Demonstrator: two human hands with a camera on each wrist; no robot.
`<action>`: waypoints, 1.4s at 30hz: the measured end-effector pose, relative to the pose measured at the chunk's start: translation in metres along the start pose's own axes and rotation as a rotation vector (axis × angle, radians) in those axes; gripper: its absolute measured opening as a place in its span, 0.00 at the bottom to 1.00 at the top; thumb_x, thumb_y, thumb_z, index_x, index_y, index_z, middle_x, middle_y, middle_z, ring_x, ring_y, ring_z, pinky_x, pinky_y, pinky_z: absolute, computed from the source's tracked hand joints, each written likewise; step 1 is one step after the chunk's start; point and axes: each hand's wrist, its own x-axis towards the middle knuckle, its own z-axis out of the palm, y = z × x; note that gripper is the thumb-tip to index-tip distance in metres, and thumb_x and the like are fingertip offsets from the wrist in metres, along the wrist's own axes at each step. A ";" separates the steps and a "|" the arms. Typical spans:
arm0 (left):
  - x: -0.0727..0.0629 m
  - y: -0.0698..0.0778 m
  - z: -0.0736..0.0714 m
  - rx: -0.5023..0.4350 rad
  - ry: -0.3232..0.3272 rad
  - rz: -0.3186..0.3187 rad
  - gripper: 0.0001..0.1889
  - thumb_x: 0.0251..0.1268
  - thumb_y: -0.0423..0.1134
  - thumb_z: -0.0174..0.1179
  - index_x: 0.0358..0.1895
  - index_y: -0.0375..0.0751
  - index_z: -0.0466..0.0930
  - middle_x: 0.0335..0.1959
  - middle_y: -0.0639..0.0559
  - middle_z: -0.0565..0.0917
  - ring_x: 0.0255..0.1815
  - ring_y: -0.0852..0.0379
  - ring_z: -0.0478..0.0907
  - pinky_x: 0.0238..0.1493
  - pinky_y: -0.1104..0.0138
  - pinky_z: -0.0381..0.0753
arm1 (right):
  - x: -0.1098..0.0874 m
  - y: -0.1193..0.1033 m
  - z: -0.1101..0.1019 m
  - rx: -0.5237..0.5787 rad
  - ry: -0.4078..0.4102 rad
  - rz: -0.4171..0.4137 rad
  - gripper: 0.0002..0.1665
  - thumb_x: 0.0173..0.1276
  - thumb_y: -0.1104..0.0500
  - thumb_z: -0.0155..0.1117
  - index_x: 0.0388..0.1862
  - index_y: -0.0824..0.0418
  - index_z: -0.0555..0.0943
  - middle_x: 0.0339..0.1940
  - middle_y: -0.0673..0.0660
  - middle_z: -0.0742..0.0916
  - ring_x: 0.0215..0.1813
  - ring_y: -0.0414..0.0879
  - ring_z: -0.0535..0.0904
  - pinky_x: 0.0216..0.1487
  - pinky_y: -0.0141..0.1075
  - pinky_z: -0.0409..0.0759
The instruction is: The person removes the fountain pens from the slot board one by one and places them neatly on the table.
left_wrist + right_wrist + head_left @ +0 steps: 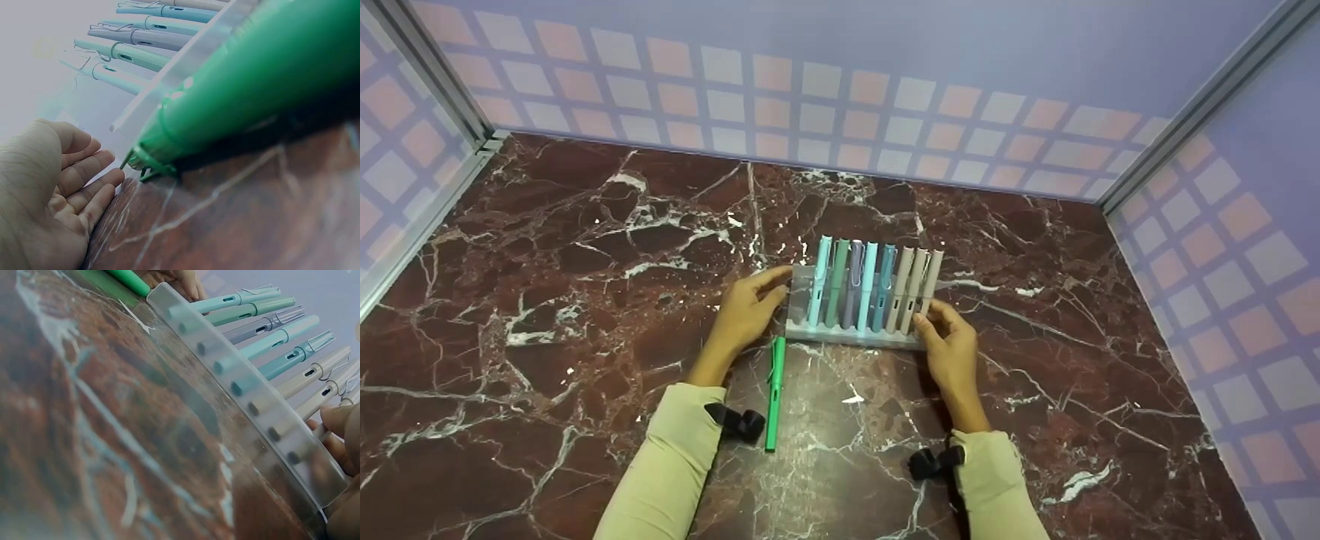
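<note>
At the right end of the pen stand (855, 340), the right hand (952, 349) pinches the rightmost tan pen (934, 270) low on its barrel, thumb in front and fingers behind; whether those fingers also grasp the clear stand, I cannot tell. By the stand's left edge, the left hand (742, 311) is unclenched, with its fingers loosely extended and nothing gripped; its index fingertip reaches the stand's upper left corner, but actual contact is unclear.

The stand itself is between the 2 hands and bears 8 pens in 1 row, caps up. From its left end come a light blue pen (820, 279), a muted green pen (837, 281), a purple pen (853, 283), a pale aqua pen (867, 285), a teal pen (883, 287) and 3 tan ones, counting the pinched pen.

Just beside the stand's front left corner, 1 bright green pen (774, 397) lies on the marbled table (1072, 300), clip end toward the stand. Nearer the person than the stand are 2 pale yellow sleeves (994, 480), with 1 black wrist device (739, 424) at each cuff. Well behind the stand stands a lavender wall (847, 60) with pink and white squares.
</note>
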 end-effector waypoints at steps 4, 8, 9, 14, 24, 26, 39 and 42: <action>0.000 0.001 0.000 -0.002 0.000 -0.011 0.19 0.71 0.35 0.57 0.63 0.41 0.80 0.64 0.41 0.80 0.67 0.44 0.75 0.70 0.51 0.70 | 0.000 0.000 0.000 0.005 -0.002 0.001 0.12 0.67 0.69 0.66 0.49 0.71 0.83 0.36 0.62 0.88 0.33 0.38 0.81 0.37 0.27 0.80; 0.000 0.000 -0.001 0.007 -0.004 -0.020 0.19 0.71 0.36 0.57 0.64 0.43 0.80 0.65 0.42 0.79 0.68 0.44 0.74 0.72 0.51 0.68 | 0.000 0.000 0.000 0.003 -0.005 -0.004 0.12 0.67 0.69 0.65 0.49 0.71 0.83 0.35 0.61 0.88 0.32 0.38 0.81 0.37 0.27 0.80; 0.000 0.000 -0.001 0.011 -0.003 -0.021 0.19 0.71 0.36 0.57 0.64 0.43 0.80 0.65 0.42 0.79 0.68 0.44 0.73 0.72 0.51 0.68 | 0.000 0.000 0.000 0.004 -0.006 -0.003 0.12 0.67 0.69 0.65 0.49 0.71 0.83 0.35 0.61 0.88 0.32 0.38 0.81 0.37 0.27 0.80; 0.000 0.000 -0.001 0.016 -0.009 -0.015 0.20 0.71 0.35 0.56 0.64 0.42 0.79 0.66 0.42 0.78 0.69 0.43 0.73 0.72 0.50 0.67 | 0.000 0.000 0.000 0.002 -0.012 0.002 0.12 0.68 0.69 0.66 0.49 0.71 0.83 0.37 0.63 0.88 0.33 0.39 0.81 0.37 0.27 0.79; 0.000 0.002 -0.001 0.002 -0.014 -0.020 0.19 0.72 0.35 0.57 0.64 0.42 0.79 0.65 0.42 0.79 0.65 0.44 0.76 0.70 0.50 0.70 | -0.001 -0.002 -0.001 -0.016 0.021 -0.002 0.13 0.67 0.68 0.67 0.49 0.72 0.83 0.36 0.64 0.88 0.32 0.35 0.80 0.36 0.25 0.79; 0.000 0.002 -0.001 -0.008 -0.012 -0.020 0.19 0.72 0.35 0.57 0.64 0.42 0.80 0.64 0.42 0.79 0.63 0.45 0.78 0.68 0.51 0.72 | 0.000 -0.002 -0.001 -0.016 0.034 0.009 0.15 0.66 0.68 0.68 0.50 0.73 0.82 0.37 0.64 0.89 0.32 0.34 0.80 0.36 0.25 0.79; -0.001 0.002 -0.001 -0.018 -0.009 -0.026 0.19 0.71 0.34 0.58 0.64 0.40 0.80 0.64 0.41 0.80 0.62 0.45 0.78 0.67 0.52 0.74 | -0.001 -0.002 -0.002 0.128 0.105 -0.064 0.15 0.67 0.68 0.67 0.49 0.77 0.81 0.39 0.65 0.90 0.34 0.39 0.84 0.36 0.27 0.82; -0.001 0.002 -0.001 -0.015 -0.010 -0.032 0.19 0.71 0.35 0.58 0.64 0.41 0.79 0.64 0.41 0.80 0.60 0.45 0.79 0.66 0.53 0.74 | -0.001 -0.003 -0.001 0.175 0.132 -0.091 0.15 0.68 0.69 0.66 0.49 0.79 0.80 0.40 0.68 0.89 0.35 0.39 0.84 0.36 0.28 0.82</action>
